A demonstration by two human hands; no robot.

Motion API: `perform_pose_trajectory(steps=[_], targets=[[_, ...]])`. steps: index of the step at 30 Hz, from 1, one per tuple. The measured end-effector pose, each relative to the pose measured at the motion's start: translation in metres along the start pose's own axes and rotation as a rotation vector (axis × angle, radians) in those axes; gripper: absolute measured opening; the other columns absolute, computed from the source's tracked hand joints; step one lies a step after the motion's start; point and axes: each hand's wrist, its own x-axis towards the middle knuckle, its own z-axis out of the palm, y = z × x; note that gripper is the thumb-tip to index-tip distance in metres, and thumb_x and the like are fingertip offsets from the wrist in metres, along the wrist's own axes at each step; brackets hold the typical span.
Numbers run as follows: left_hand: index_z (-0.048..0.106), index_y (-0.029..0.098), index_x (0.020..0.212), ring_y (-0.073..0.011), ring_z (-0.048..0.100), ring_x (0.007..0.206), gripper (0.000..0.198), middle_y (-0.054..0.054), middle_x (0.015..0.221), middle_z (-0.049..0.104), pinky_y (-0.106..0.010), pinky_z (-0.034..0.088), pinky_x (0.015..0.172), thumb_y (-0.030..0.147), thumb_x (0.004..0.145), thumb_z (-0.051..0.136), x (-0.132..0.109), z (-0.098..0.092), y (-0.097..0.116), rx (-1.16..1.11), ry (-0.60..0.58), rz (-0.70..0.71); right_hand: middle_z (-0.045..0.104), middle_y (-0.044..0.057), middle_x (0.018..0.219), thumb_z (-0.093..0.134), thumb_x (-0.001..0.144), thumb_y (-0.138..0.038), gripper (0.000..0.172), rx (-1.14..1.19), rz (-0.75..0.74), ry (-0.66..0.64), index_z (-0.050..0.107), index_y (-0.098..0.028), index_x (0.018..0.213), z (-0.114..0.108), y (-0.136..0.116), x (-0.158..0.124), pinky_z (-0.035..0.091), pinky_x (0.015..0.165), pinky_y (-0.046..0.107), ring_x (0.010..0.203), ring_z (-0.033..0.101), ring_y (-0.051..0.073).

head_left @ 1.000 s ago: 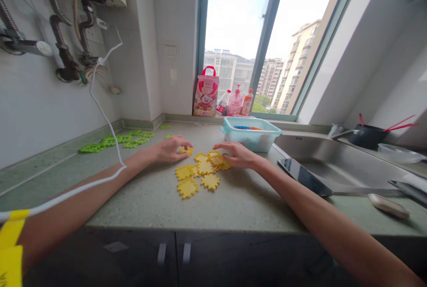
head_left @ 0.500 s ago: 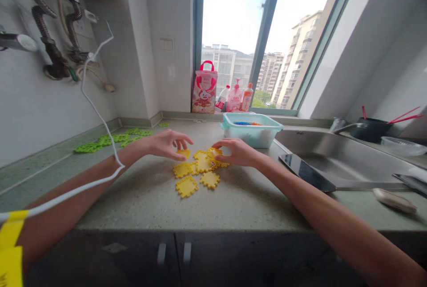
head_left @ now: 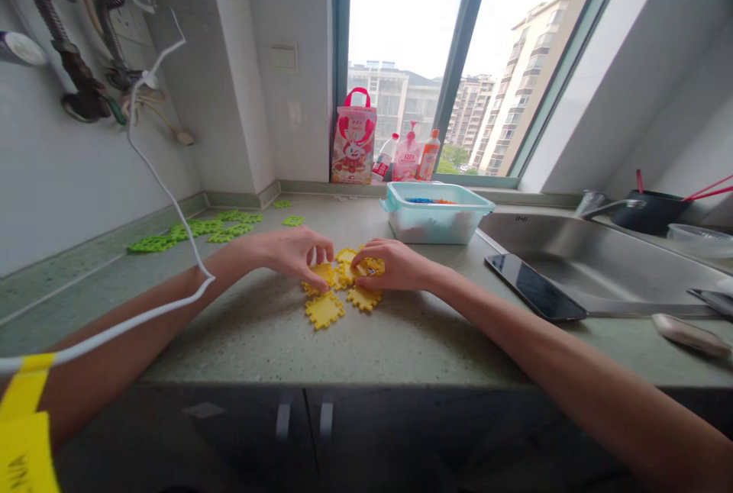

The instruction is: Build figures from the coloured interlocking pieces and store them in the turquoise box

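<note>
Several flat yellow toothed plastic tiles (head_left: pixel 324 311) lie in a loose cluster on the counter, some overlapping. My left hand (head_left: pixel 295 251) comes in from the left, thumb and fingers curled round a yellow tile (head_left: pixel 324 273) at the cluster's left side. From the right, my right hand (head_left: pixel 395 262) pinches another yellow tile (head_left: pixel 353 270), its thumb and forefinger near each other. Part of the pile under my right fingers is hidden. A further yellow tile (head_left: pixel 365 299) lies just in front of that hand.
Green toothed tiles (head_left: pixel 198 228) lie at the back left. A light-blue tub (head_left: pixel 438 222) with blue and orange pieces stands behind my right hand. A phone (head_left: pixel 535 287) rests by the sink (head_left: pixel 607 264). A white cable (head_left: pixel 166 310) crosses over my left forearm.
Both hands have drawn closer together over the yellow tiles, and the cluster is more compact. The view has shifted slightly; a second separate green tile now shows behind my left hand.
</note>
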Motion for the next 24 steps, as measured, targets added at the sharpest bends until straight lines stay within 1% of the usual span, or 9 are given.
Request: perform_pose_trajectory(steps=[3, 5, 8, 10, 12, 14, 18, 20, 24], targets=[[0.075, 0.025, 0.11, -0.0189, 0.068, 0.082, 0.054, -0.001, 0.094, 0.075, -0.025, 0.048, 0.068, 0.062, 0.072, 0.082, 0.001, -0.001, -0.003, 0.018, -0.005, -0.035, 0.075, 0.006, 0.096, 0.078, 0.085, -0.03, 0.024, -0.046, 0.016, 0.023, 0.077, -0.022, 0.108, -0.001, 0.0, 0.001, 0.049, 0.086, 0.033, 0.093, 0.067, 0.023], [0.076, 0.025, 0.11, -0.0191, 0.068, 0.084, 0.05, -0.001, 0.096, 0.075, -0.025, 0.047, 0.07, 0.058, 0.073, 0.081, 0.001, -0.001, -0.008, 0.031, 0.005, -0.055, 0.076, 0.007, 0.099, 0.078, 0.084, -0.031, 0.027, -0.078, 0.034, 0.048, 0.077, -0.022, 0.109, -0.007, 0.0, 0.0, 0.049, 0.088, 0.034, 0.095, 0.068, 0.024], [0.077, 0.026, 0.113, -0.0193, 0.067, 0.085, 0.048, -0.001, 0.099, 0.075, -0.025, 0.047, 0.071, 0.053, 0.074, 0.079, 0.001, 0.0, -0.018, 0.06, 0.044, -0.071, 0.076, 0.008, 0.105, 0.076, 0.085, -0.033, 0.03, -0.126, 0.074, 0.107, 0.076, -0.022, 0.113, -0.023, 0.005, -0.005, 0.049, 0.091, 0.036, 0.098, 0.069, 0.024], [0.076, 0.026, 0.114, -0.0192, 0.067, 0.085, 0.047, -0.001, 0.1, 0.075, -0.025, 0.046, 0.071, 0.05, 0.075, 0.078, 0.001, 0.0, -0.024, 0.08, 0.077, -0.071, 0.076, 0.007, 0.107, 0.076, 0.084, -0.032, 0.032, -0.13, 0.107, 0.124, 0.075, -0.022, 0.114, -0.036, 0.01, -0.009, 0.049, 0.091, 0.035, 0.097, 0.069, 0.024], [0.076, 0.026, 0.114, -0.0192, 0.067, 0.086, 0.046, -0.002, 0.1, 0.075, -0.025, 0.046, 0.071, 0.049, 0.075, 0.077, 0.001, 0.0, -0.027, 0.088, 0.092, -0.064, 0.076, 0.005, 0.107, 0.074, 0.082, -0.028, 0.031, -0.087, 0.131, 0.091, 0.075, -0.023, 0.113, -0.046, 0.015, -0.014, 0.049, 0.088, 0.033, 0.094, 0.069, 0.022], [0.076, 0.025, 0.115, -0.0194, 0.067, 0.087, 0.047, -0.002, 0.101, 0.075, -0.025, 0.047, 0.071, 0.05, 0.075, 0.077, 0.001, -0.001, -0.027, 0.089, 0.089, -0.062, 0.077, 0.004, 0.106, 0.073, 0.08, -0.024, 0.03, -0.017, 0.135, 0.012, 0.076, -0.022, 0.11, -0.05, 0.019, -0.017, 0.049, 0.086, 0.031, 0.092, 0.069, 0.02], [0.074, 0.023, 0.121, -0.0197, 0.068, 0.09, 0.054, -0.004, 0.106, 0.075, -0.025, 0.049, 0.074, 0.05, 0.074, 0.077, 0.002, -0.001, -0.022, 0.069, 0.098, -0.072, 0.076, 0.004, 0.104, 0.074, 0.078, -0.023, 0.029, 0.063, 0.159, -0.168, 0.077, -0.021, 0.107, -0.047, 0.019, -0.017, 0.048, 0.082, 0.029, 0.09, 0.068, 0.02], [0.073, 0.023, 0.125, -0.0197, 0.069, 0.092, 0.057, -0.004, 0.108, 0.075, -0.025, 0.051, 0.078, 0.048, 0.074, 0.077, 0.002, -0.001, -0.018, 0.052, 0.115, -0.064, 0.076, 0.004, 0.102, 0.076, 0.078, -0.027, 0.031, 0.063, 0.187, -0.204, 0.077, -0.021, 0.108, -0.043, 0.018, -0.016, 0.048, 0.08, 0.029, 0.088, 0.067, 0.02], [0.071, 0.023, 0.127, -0.0198, 0.069, 0.095, 0.058, -0.004, 0.112, 0.075, -0.026, 0.052, 0.081, 0.046, 0.075, 0.075, 0.002, -0.001, -0.019, 0.036, 0.133, -0.066, 0.075, 0.004, 0.099, 0.076, 0.079, -0.031, 0.031, 0.04, 0.226, -0.214, 0.075, -0.02, 0.108, -0.039, 0.017, -0.015, 0.047, 0.076, 0.028, 0.083, 0.065, 0.019]])
